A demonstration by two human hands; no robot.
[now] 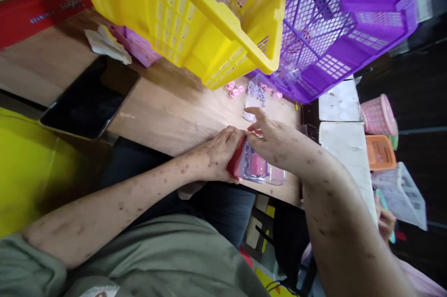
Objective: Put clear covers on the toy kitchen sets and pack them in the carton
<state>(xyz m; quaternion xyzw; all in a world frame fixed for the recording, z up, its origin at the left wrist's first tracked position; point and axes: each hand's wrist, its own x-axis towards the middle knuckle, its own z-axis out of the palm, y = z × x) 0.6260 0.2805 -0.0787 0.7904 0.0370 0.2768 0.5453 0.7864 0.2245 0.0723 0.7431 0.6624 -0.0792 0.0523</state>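
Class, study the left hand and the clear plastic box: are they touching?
Touching. The head view shows the left hand against the red end of the clear plastic box, with no gap between them.

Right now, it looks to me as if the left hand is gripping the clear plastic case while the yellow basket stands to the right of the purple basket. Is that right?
Not quite: the head view shows the yellow basket to the left of the purple basket. The left hand is indeed gripping the clear plastic case.
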